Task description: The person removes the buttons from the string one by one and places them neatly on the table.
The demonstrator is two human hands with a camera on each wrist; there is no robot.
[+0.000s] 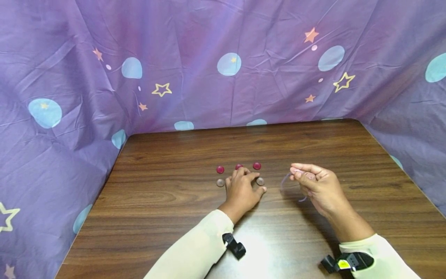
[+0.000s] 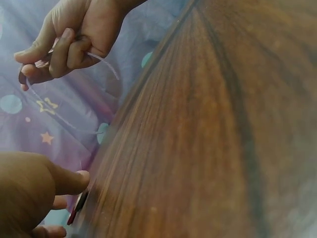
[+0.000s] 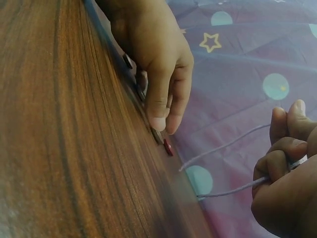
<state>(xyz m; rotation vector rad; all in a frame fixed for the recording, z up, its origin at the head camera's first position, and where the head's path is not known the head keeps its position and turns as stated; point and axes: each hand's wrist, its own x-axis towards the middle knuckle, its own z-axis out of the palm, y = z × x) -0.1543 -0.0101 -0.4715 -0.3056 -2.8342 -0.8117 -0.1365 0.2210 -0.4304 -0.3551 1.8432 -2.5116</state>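
Right hand [image 1: 322, 190] pinches lilac cord [image 3: 240, 189]; left hand [image 1: 242, 190], fingers loosely spread, is just beside brown buttons [image 1: 260, 181].

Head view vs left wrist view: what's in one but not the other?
Head only: cream sleeves, black wrist devices, button faces, both red buttons and brown buttons.

Left wrist only: where the cord leaves the right hand's curled fingers near the palm's heel.

Both: left hand, right hand, cord, wood table, purple curtain.
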